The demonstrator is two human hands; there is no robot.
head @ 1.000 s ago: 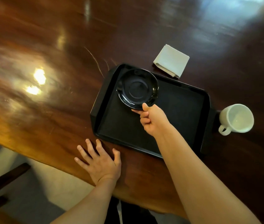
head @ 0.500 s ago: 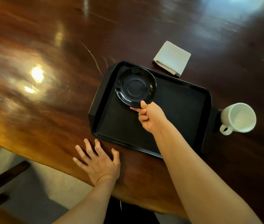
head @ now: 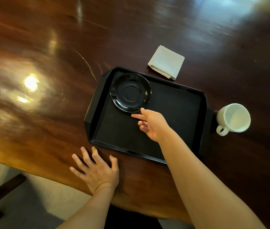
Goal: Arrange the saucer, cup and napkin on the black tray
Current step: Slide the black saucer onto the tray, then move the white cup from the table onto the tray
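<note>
A black saucer (head: pixel 130 92) lies flat in the far left corner of the black tray (head: pixel 172 113). My right hand (head: pixel 152 123) hovers over the tray just in front of the saucer, fingers apart, with the thumb and forefinger tips at the saucer's near rim and nothing held. A white cup (head: pixel 232 119) stands on the table just right of the tray, handle toward me. A folded grey napkin (head: pixel 166 61) lies on the table beyond the tray's far edge. My left hand (head: pixel 96 171) rests flat on the table near the tray's front left corner, fingers spread.
The tray sits on a glossy dark wooden table (head: pixel 48 80) whose curved front edge runs just behind my left hand. Below the edge I see pale floor and a dark piece of furniture (head: pixel 0 192) at the lower left.
My right hand set the saucer down in the tray's far left corner and let go of it, its fingers now spread. My left hand stayed flat on the table.
</note>
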